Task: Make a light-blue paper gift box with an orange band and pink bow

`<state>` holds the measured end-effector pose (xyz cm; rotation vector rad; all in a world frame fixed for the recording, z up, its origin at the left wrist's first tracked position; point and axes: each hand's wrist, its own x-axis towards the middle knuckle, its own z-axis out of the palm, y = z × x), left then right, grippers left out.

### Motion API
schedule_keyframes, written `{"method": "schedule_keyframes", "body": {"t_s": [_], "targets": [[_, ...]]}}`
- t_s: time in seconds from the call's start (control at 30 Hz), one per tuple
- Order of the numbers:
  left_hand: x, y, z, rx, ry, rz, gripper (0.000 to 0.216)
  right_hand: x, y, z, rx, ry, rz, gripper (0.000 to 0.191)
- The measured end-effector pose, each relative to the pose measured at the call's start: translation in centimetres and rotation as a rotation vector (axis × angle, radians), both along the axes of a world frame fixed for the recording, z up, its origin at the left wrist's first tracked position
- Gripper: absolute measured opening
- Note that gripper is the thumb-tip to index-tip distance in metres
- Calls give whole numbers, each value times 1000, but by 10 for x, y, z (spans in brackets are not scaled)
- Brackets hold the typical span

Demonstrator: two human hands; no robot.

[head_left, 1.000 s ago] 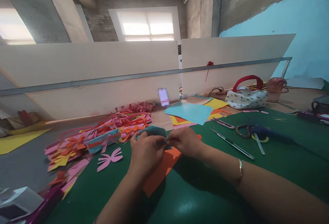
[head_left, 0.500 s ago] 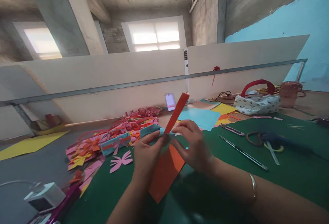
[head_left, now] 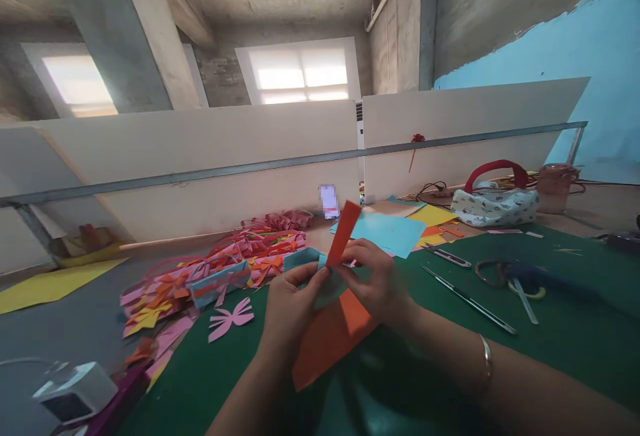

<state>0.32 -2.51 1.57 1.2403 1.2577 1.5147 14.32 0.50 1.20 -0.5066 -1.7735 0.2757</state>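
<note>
Left hand (head_left: 293, 299), seen from the head camera, pinches the base of an upright red-orange paper strip (head_left: 344, 233) between thumb and forefinger, along with a curved light-blue paper piece (head_left: 305, 258). Right hand (head_left: 377, 279) is curled in close, its thumb and fingertips at the strip's lower right edge; whether they grip it cannot be told. A second ago, both hands met over the blue piece and no strip stood above them; half a second ago, the strip was up but the right fingers were spread wider. Now both hands seem to be working at one spot, where strip and blue piece meet. Below the hands, an orange sheet (head_left: 333, 339) lies on the green tabletop (head_left: 185, 383). Left of the left hand, well apart, rests a pink bow-shaped cutout (head_left: 231, 319).
</note>
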Motion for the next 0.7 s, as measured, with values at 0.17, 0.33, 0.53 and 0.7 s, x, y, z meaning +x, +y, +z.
{"method": "schedule_keyframes", "body": {"t_s": [0.17, 0.33, 0.53, 0.7], "targets": [[3, -9, 10, -36, 11, -18, 25, 1, 3, 0, 101, -19, -65, 9], [3, -18, 22, -98, 32, -19, 26, 2, 4, 2, 324, -165, -157, 16], [3, -20, 24, -111, 18, -75, 29, 8, 3, 7, 539, -325, -299, 22], [6, -23, 25, -53, 59, 4, 24, 10, 5, 6, 530, -382, -307, 23]]}}
